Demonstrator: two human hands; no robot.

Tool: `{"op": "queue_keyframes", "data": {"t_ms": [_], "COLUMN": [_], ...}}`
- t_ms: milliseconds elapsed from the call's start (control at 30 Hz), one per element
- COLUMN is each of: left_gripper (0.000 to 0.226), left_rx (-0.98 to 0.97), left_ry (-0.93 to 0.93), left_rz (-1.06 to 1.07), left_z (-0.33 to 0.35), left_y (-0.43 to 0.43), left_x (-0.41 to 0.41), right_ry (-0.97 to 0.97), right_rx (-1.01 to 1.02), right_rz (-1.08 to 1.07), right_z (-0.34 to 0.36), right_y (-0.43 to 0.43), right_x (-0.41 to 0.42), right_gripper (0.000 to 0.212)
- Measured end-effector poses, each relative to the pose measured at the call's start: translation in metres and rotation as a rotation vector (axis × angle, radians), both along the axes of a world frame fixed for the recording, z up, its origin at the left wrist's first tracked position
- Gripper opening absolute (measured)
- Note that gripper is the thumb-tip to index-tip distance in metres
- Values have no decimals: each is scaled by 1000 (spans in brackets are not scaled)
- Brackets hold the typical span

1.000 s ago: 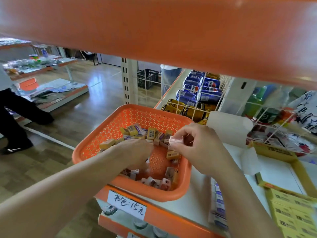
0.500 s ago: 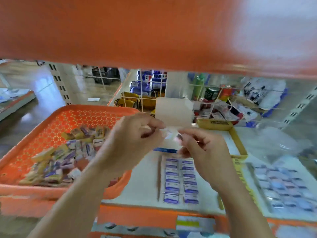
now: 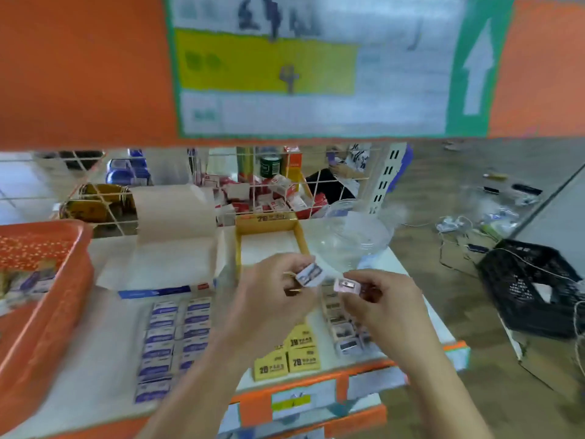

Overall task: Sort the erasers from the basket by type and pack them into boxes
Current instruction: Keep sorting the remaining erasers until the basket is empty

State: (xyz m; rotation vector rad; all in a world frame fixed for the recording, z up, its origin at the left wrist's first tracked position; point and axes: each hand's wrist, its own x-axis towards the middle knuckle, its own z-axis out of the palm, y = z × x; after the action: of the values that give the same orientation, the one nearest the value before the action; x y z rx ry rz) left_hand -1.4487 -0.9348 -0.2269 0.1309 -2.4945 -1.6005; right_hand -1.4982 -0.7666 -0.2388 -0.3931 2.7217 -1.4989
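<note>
My left hand (image 3: 269,296) holds a small white eraser with a blue label (image 3: 309,275), plus a yellowish piece under its fingers. My right hand (image 3: 383,302) pinches a small pink item (image 3: 346,286). Both hands hover over the white shelf. The orange basket (image 3: 53,299) with loose erasers sits at the left edge. Blue-label erasers (image 3: 172,340) lie in two rows in a flat white box. Yellow erasers (image 3: 288,356) lie in the yellow box (image 3: 269,221). Pink items (image 3: 343,331) lie in a row under my right hand.
An orange shelf beam with a blurred price label (image 3: 300,68) hangs overhead. A clear plastic tub (image 3: 354,236) stands behind the hands. A wire grid with cans and red packs closes the back. A black crate (image 3: 535,286) and cables lie on the floor to the right.
The view swung right, away from the basket toward the boxes. My hands came out of the basket, split apart, and each now holds its own small piece.
</note>
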Motion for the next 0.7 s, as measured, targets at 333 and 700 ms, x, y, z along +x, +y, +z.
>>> {"op": "queue_keyframes", "data": {"t_ms": [333, 700], "left_gripper": [31, 34], "left_rx": [-323, -400], "left_ry": [18, -39], "left_rz": [66, 187], "left_z": [-22, -29], "left_y": [45, 49], "left_x": [-34, -41], "right_ry": [64, 195], "right_rx": [277, 329], "right_rz": [94, 213], "right_z": [-19, -32], "right_y": [59, 59], "right_x": [-52, -79], "right_gripper": [13, 27]}}
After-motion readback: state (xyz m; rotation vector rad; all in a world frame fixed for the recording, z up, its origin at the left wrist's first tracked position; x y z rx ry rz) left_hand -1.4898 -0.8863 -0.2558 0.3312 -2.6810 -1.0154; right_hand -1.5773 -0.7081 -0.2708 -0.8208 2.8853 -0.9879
